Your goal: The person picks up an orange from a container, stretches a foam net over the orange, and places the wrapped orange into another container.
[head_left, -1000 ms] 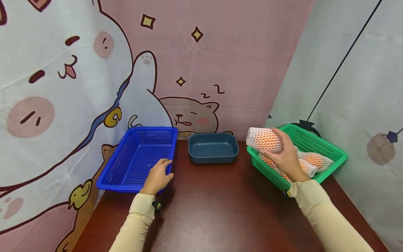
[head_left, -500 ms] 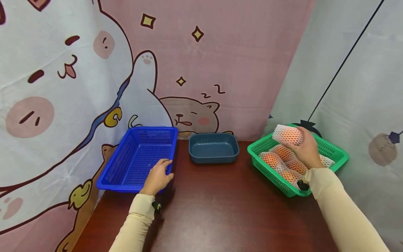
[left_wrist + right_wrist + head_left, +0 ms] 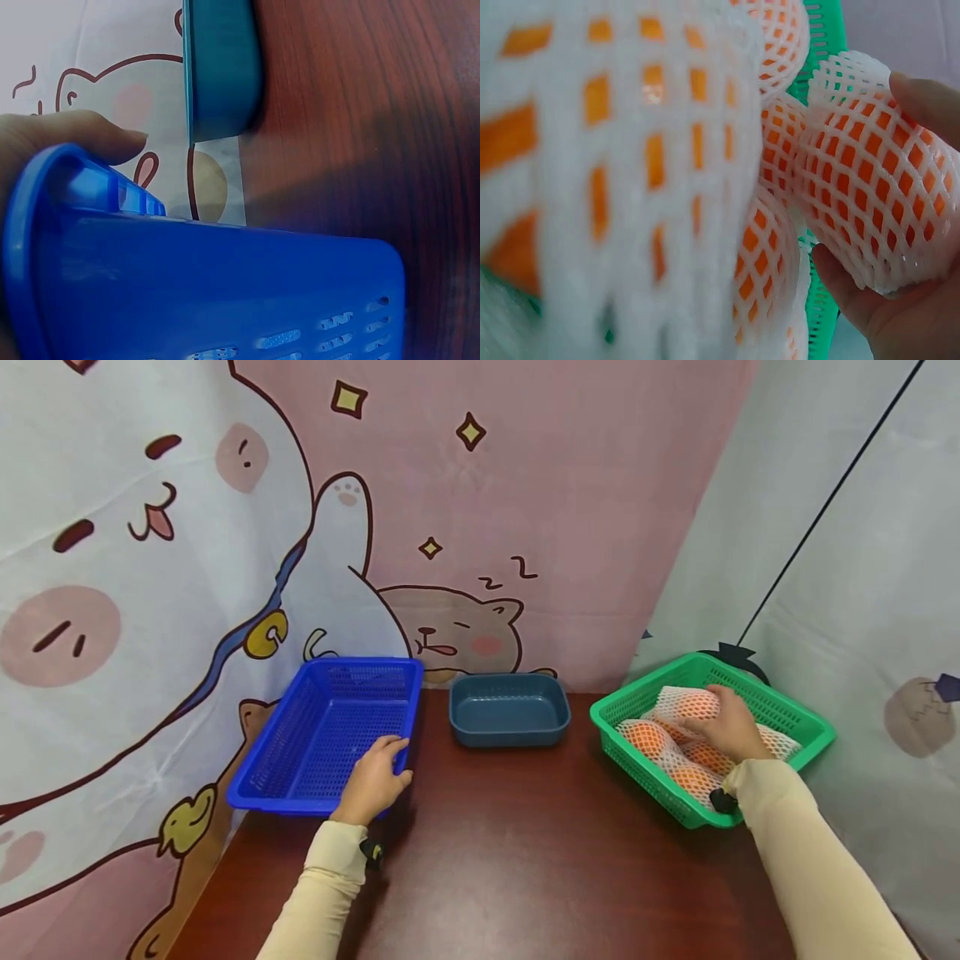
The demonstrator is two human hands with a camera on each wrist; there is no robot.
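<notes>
My right hand (image 3: pixel 731 727) is over the green basket (image 3: pixel 622 760), its thumb and fingers round an orange-coloured fruit in a white foam net (image 3: pixel 877 187). That fruit sits low among several other netted fruits (image 3: pixel 647 739) inside the basket. In the right wrist view a blurred netted fruit (image 3: pixel 630 150) fills the left side, close to the camera. My left hand (image 3: pixel 372 781) rests at the right rim of the blue basket (image 3: pixel 318 806), with loosely bent fingers over the edge. Its thumb (image 3: pixel 97 135) lies along the outer side in the left wrist view; the other fingers are hidden there.
A dark teal tray (image 3: pixel 510 739) stands at the back of the brown table (image 3: pixel 517 843), between the two baskets. A cartoon-printed cloth (image 3: pixel 570 527) hangs behind the table and at both sides.
My right hand has moved right and then down, carrying the netted fruit from above the green basket's left edge into it. The left hand stays where it was. The head view has tilted slightly.
</notes>
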